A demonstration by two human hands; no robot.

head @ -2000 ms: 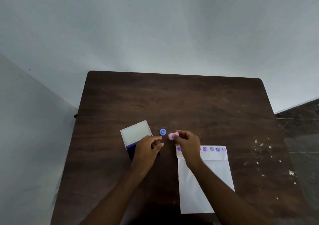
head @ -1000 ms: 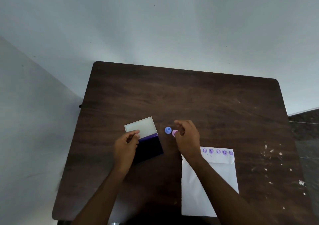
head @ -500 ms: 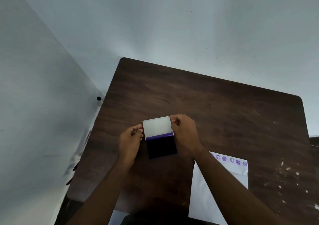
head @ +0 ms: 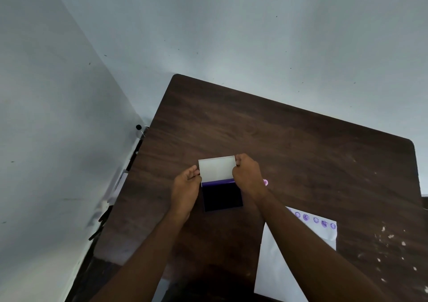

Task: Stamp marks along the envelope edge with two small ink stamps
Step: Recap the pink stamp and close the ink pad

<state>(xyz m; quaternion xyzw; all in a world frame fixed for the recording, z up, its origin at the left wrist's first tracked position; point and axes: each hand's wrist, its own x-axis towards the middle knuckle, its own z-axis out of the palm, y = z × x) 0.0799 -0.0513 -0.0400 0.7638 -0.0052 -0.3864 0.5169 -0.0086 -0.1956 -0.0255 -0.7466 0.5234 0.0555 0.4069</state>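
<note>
On a dark, wood-grained table (head: 289,144) with rounded corners, a person grips the raised white lid (head: 216,168) of a square ink pad (head: 222,196) from both sides. The lid is a flat, pale rectangle tilted up at the far edge; a purple strip marks its hinge, and the pad below it is near-black and matte. The left hand (head: 186,191) pinches the lid's left edge between thumb and fingers, wrist angled inward. The right hand (head: 249,177), fingers curled, clasps the lid's right edge. Just beside the right hand, a sliver of a small pink stamp (head: 265,182) shows on the table. The white paper envelope (head: 289,262) lies flat to the near right, partly under the right forearm, with a row of round purple stamp marks (head: 316,220) along its far edge. Pale flecks (head: 391,237) spot the table's right side.
</note>
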